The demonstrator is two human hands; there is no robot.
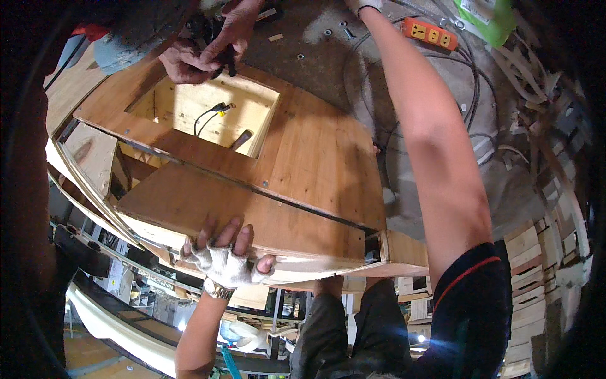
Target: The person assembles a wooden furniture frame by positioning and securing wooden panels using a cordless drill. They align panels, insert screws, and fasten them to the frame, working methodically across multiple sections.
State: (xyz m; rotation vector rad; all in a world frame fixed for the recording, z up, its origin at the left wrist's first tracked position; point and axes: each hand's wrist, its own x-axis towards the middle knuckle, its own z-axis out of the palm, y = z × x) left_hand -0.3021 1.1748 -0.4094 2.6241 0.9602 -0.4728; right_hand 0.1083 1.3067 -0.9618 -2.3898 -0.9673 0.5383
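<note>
My left hand, in a white fingerless glove with a watch at the wrist, rests over the near edge of a plywood panel. Its bare fingers are spread on the wood. My right arm reaches far forward over the floor, and my right hand is cut off by the top edge; only a glove cuff shows and its fingers are hidden. The panel lies beside a larger plywood top with a rectangular opening. Inside the opening are black cable ends with a bit of yellow and a dark handle-like piece.
Another person's hands work on a dark object above the opening. An orange power strip, looped cable, a bolt, nuts and a green bag lie on the floor. Wood scraps lie at right.
</note>
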